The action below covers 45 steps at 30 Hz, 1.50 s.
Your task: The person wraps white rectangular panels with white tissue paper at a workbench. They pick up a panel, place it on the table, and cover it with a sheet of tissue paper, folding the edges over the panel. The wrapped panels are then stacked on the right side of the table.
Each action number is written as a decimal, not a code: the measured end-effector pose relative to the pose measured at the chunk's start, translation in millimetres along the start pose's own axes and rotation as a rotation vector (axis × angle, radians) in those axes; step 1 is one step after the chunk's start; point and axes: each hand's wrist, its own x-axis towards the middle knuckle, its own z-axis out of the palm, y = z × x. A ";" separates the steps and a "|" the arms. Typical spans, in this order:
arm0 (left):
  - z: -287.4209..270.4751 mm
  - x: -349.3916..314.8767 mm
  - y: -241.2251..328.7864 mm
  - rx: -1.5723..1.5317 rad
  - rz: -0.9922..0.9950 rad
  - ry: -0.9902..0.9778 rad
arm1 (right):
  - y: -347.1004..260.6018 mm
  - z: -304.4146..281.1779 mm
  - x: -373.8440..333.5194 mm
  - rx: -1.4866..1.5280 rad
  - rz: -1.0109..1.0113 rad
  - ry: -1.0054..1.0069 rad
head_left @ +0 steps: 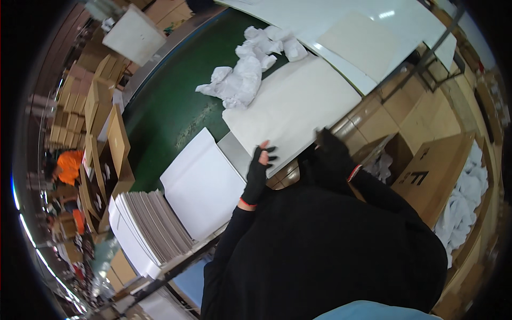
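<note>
My left hand (260,169), in a black fingerless glove, is open with its fingers apart, at the near left edge of an off-white sheet (298,104). Nothing shows in its grasp. At the sheet's near right edge is my right hand (333,148), also in a black glove; it is blurred, and its fingers hardly show. The off-white sheet lies flat, with crumpled white paper (246,80) against its far left side. A smooth white sheet (204,184) lies to the left of my left hand, beside a fanned stack of boards (157,226).
A green belt surface (165,112) runs beneath the papers. Beyond is a white table (394,24) with a pale sheet on it. To my right stand open cardboard boxes (434,173) holding white crumpled material (464,208). Stacked cartons (109,125) and a person in orange (69,166) are at left.
</note>
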 end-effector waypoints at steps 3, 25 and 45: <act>25.8 -19.4 18.1 -0.016 -0.161 -0.127 | -63.2 -13.0 23.6 0.068 -0.241 -0.322; -76.3 -33.5 -64.8 1.419 0.090 0.524 | 183.8 24.8 237.5 1.424 0.782 -0.160; -70.6 -26.9 -61.9 1.404 0.067 0.563 | 297.9 -52.5 247.9 -0.477 0.589 -0.414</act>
